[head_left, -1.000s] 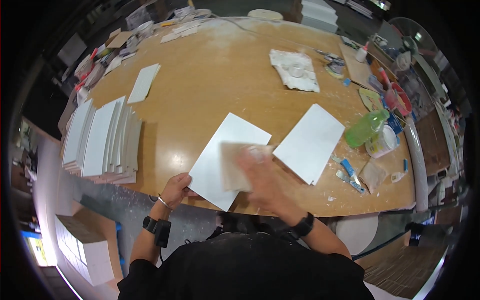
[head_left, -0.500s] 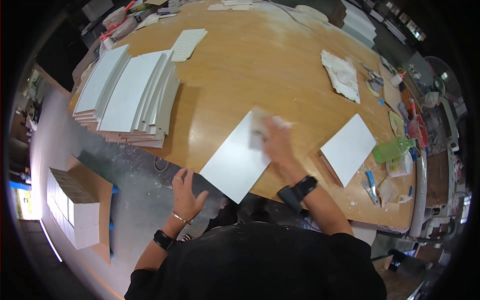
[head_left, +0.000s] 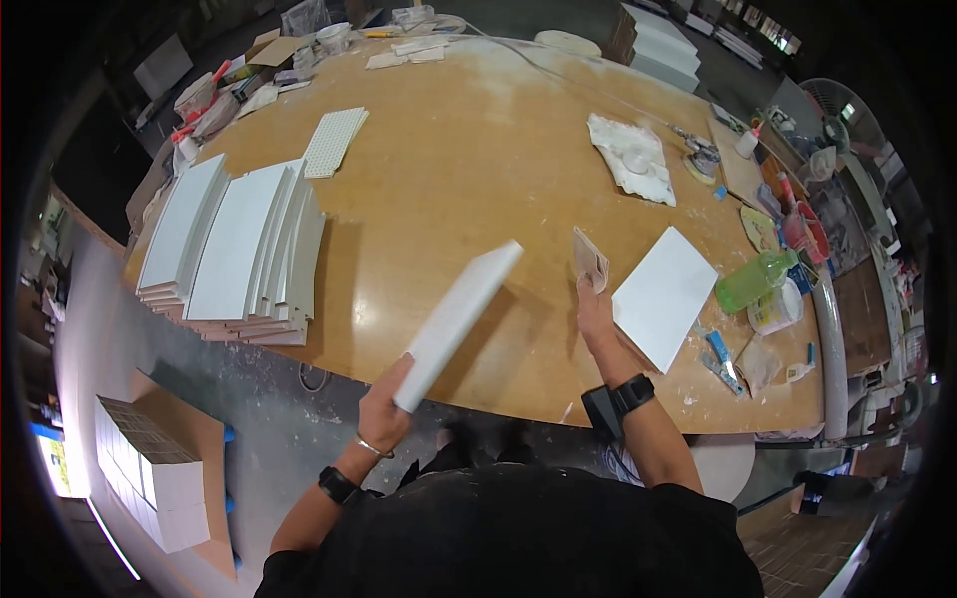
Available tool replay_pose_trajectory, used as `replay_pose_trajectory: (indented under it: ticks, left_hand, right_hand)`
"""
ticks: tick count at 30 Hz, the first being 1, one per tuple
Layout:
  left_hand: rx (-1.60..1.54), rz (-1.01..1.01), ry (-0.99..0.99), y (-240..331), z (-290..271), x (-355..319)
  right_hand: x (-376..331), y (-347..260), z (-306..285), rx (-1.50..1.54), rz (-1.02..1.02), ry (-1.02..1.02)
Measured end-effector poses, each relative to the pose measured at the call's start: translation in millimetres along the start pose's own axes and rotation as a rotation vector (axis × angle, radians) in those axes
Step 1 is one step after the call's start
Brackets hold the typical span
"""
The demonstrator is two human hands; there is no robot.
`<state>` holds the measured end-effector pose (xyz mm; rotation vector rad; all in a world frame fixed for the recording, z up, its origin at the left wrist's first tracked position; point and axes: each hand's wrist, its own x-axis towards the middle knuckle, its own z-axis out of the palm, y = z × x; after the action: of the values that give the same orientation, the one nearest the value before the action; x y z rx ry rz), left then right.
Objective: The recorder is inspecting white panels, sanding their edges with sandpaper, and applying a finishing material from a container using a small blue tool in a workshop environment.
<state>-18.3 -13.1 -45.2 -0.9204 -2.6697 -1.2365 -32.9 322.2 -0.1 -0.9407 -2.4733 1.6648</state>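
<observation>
Currently left hand (head_left: 384, 414) grips the tilted white tile (head_left: 459, 321) by one end; right hand (head_left: 595, 304) pinches sandpaper (head_left: 590, 261). Single-end hold risks dropping it.

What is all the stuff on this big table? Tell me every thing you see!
white panel: one, white, tilted up off the table, held at its near end
sanding pad: one, tan, held above the table
flat white panel: one, white, lying on the table to the right
stacked panels: two piles, white, at the table's left edge
gridded sheet: one, white, beyond the piles
crumpled cloth: one, white, far right
bottle: one, green, lying at the right edge
table: one, brown wood
left hand: grips the white panel
right hand: holds the sanding pad
</observation>
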Motion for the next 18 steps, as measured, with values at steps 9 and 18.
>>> replay_pose_trajectory:
  ticks: [9,18]
  left_hand:
    - [-0.934,-0.347,-0.250,-10.6,13.7,-10.6]
    - [-1.217,-0.904,-0.046,2.6,-10.7,-15.7]
  right_hand:
    - [-91.4,-0.2,131.3,-0.346,-1.052,-0.619]
    - [41.9,42.5,44.8,-0.721,-0.634,0.104]
